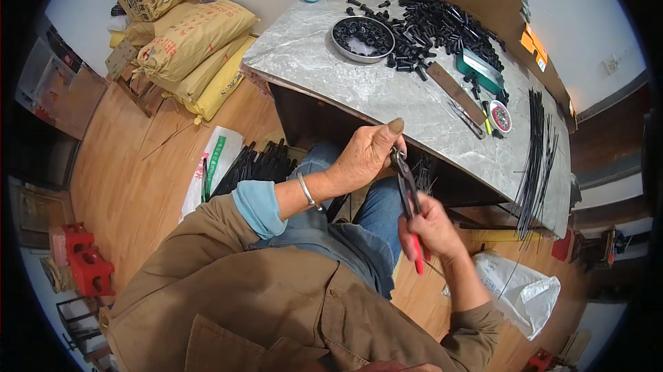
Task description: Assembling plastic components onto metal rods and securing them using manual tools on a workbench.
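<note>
Just off the near edge of the table, my left hand [362, 157] is closed in a pinch, thumb up. What its fingers hold is too small to make out. Right at those fingertips are the jaws of a pair of pliers [406, 182], with dark metal arms and red handles. My right hand [436, 228] is wrapped round the handles, somewhat blurred. Nearest on the grey marbled table [304, 51] are a round metal dish [333, 39] of small black rings, a flat brown bar [456, 90] and a pair of tweezers [468, 121].
A large heap of black bolt-like parts [442, 23] covers the back of the table. Thin black rods [532, 165] lie along its right end. A green tray [481, 72] and a small bowl [500, 116] stand between. Stuffed sacks [200, 37] are piled left; black pieces [255, 168] lie beside my legs.
</note>
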Demonstrator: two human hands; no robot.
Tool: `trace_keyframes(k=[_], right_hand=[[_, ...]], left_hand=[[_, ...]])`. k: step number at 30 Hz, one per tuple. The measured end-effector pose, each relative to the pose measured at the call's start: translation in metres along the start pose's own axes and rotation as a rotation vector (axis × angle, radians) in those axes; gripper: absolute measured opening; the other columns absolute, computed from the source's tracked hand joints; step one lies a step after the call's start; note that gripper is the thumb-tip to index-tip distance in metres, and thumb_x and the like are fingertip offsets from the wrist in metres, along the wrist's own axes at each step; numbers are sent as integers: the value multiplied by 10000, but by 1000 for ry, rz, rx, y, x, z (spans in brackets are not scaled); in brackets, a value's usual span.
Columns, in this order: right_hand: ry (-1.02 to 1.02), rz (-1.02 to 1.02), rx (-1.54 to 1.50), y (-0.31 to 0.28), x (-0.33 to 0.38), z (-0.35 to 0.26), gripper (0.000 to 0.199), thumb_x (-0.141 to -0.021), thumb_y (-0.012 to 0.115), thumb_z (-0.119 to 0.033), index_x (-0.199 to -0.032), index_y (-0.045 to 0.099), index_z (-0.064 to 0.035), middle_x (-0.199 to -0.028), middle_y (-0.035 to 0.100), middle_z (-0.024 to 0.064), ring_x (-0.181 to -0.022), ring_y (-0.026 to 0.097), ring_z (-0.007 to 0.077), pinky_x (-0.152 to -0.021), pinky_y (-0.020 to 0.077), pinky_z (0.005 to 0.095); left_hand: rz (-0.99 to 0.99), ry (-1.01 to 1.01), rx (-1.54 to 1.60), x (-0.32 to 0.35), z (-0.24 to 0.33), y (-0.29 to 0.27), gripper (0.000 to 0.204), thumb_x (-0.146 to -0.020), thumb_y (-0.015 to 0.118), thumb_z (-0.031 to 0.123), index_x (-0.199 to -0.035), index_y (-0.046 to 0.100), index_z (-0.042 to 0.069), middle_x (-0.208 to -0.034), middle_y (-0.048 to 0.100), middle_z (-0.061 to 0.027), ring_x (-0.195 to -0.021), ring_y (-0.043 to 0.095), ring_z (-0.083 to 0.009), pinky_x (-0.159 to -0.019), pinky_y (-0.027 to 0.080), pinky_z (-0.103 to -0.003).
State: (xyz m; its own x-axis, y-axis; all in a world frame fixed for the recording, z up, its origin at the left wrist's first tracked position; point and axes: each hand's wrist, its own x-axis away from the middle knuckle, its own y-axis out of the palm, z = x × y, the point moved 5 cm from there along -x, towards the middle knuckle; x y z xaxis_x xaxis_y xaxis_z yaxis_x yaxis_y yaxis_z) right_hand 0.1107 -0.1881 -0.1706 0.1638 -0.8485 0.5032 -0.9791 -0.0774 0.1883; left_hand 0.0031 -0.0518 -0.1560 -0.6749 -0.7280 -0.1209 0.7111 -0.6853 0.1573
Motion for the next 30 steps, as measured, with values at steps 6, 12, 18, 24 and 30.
trace_keyframes(k=[6, 12, 18, 24, 30], right_hand=[[-396, 375, 1078, -11, 9, -38, 367, -788, 602, -52, -1117, 444, -14, -741, 560, 93, -606, 584, 200, -570, 478, 284], [-132, 197, 182, -5, 9, -9, 92, -837, 509, -50, -909, 519, 6, -620, 568, 96, -460, 545, 158, -435, 452, 284], [-50, 141, 735, 2, 6, -30, 277, -757, 623, -50, -990, 481, 1, -767, 540, 64, -614, 538, 135, -529, 484, 294], [-346, 307, 595, -8, 13, -35, 136, -837, 574, -30, -943, 494, -3, -734, 588, 112, -532, 556, 169, -489, 480, 293], [47, -157, -46, -14, 10, 1, 359, -725, 769, -175, -854, 468, -30, -575, 536, 62, -341, 472, 136, -321, 377, 274]], left_hand=[[-3, 19, -34, -3, -17, 1, 705, -928, 315, 648, -731, 599, 34, -545, 439, 34, -505, 374, -35, -456, 278, -204], [-60, 24, -39, 1, -11, -2, 722, -931, 300, 643, -778, 625, 17, -571, 476, 23, -543, 422, -47, -486, 321, -206], [4, 20, -52, 3, -20, -7, 723, -928, 327, 641, -732, 614, 7, -576, 477, 19, -557, 429, -46, -497, 332, -204], [-19, 52, -47, -1, -17, -7, 712, -928, 338, 637, -736, 606, 5, -574, 462, 22, -552, 414, -45, -494, 326, -209], [-50, -14, -31, 3, -18, -2, 687, -929, 350, 634, -719, 592, 26, -550, 428, 31, -512, 374, -34, -469, 288, -209]])
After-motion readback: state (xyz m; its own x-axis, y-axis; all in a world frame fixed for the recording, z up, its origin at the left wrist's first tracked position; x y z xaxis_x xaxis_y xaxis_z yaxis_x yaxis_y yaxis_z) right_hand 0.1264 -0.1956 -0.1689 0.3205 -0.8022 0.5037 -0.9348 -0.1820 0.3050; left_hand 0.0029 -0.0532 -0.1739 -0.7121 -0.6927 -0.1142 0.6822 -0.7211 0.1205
